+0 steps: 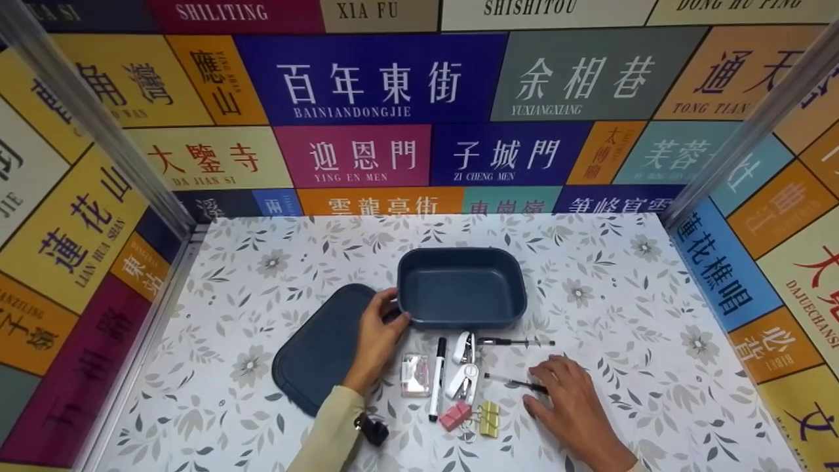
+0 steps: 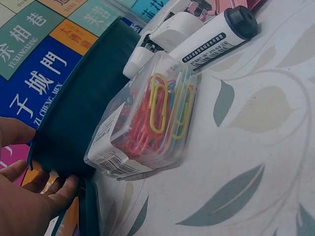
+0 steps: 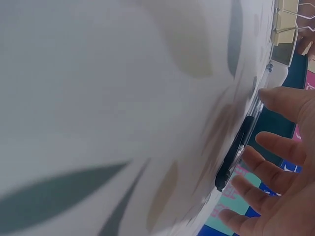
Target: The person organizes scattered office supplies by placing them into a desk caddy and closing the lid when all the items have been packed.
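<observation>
My left hand point(image 1: 380, 334) holds the left end of a dark blue plastic box point(image 1: 462, 323), its thumb and fingers at the rim and wall. Nothing lies in the box. My right hand point(image 1: 569, 400) hovers over a clear pen with a black grip point(image 3: 236, 150), fingers spread and loosely bent; whether a fingertip touches it is unclear. A second pen point(image 1: 514, 341) lies farther back. Between the hands are a clear case of colored paper clips point(image 2: 147, 120), a black-and-white marker point(image 1: 437, 380) and a white stapler-like tool point(image 1: 465, 370).
The box's lid point(image 1: 314, 354) lies flat at the left, partly beneath my left forearm. Toward the front are a pink binder clip point(image 1: 455, 415) and a yellow binder clip point(image 1: 489, 419). Sign-printed panels point(image 1: 367, 78) enclose the flowered tabletop point(image 1: 629, 295) at the back and sides.
</observation>
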Motion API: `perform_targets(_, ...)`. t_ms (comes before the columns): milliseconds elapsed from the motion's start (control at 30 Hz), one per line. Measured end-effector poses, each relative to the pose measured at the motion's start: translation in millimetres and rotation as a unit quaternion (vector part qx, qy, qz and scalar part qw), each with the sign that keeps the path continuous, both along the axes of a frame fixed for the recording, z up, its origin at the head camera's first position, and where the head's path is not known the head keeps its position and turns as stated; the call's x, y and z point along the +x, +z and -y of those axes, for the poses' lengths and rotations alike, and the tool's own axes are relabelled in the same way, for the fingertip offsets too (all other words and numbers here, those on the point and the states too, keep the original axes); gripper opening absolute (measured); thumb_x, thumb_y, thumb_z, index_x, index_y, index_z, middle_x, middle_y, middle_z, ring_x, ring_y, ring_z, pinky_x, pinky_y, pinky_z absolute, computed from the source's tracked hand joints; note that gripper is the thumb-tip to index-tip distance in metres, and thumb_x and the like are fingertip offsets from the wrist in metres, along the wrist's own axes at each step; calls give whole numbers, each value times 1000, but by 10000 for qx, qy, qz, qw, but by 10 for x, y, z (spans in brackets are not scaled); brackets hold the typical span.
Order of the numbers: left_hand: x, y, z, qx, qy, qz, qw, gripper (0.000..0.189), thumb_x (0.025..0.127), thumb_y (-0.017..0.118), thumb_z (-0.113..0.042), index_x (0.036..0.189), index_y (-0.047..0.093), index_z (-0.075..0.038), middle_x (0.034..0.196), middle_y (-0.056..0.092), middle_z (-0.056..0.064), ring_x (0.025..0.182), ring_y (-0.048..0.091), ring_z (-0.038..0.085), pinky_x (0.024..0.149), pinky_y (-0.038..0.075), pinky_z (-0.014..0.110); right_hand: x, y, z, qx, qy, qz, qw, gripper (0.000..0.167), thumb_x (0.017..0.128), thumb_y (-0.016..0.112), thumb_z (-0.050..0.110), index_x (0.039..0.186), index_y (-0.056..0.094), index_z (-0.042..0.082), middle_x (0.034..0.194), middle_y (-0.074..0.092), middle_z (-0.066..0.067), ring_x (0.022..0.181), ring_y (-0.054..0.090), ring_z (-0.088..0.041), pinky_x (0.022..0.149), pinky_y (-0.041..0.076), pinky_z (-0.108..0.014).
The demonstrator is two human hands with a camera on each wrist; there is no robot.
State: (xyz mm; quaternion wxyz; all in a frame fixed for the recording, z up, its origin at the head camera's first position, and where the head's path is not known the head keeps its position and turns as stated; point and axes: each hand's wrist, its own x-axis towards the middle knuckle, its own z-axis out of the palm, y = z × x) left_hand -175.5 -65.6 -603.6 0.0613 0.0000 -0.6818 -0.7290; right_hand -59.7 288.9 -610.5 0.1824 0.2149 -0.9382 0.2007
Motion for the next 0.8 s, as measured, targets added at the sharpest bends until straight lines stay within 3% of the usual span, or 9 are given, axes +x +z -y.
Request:
perform_targets(333, -2, -12, 8, -65, 7, -5, 10000, 53, 91, 72, 12, 142, 58, 16, 142, 62, 38, 132, 63, 54, 112, 52, 61, -54, 8, 31, -66, -102, 472, 9988, 46, 79, 100, 16, 119, 77, 11, 118, 70, -9, 119, 64, -38, 93, 53, -63)
perform_targets(633, 1, -7, 7, 3, -47, 6, 10000, 53, 91, 71, 11, 142, 57, 16, 143, 62, 38, 132, 63, 54, 108, 55, 52, -81, -11, 41, -152, -67, 419, 9990, 41, 79, 99, 14, 114, 78, 13, 115, 69, -7, 114, 62, -35, 92, 53, -61)
perform_targets(800, 2, -10, 6, -33, 4, -19, 10000, 53, 90, 72, 11, 141, 57, 16, 142, 62, 38, 131, 63, 55, 110, 54, 58, -107, -27, 53, -149, 48, 257, 9995, 36, 79, 97, 14, 109, 78, 13, 110, 69, -5, 111, 62, -33, 92, 53, -60)
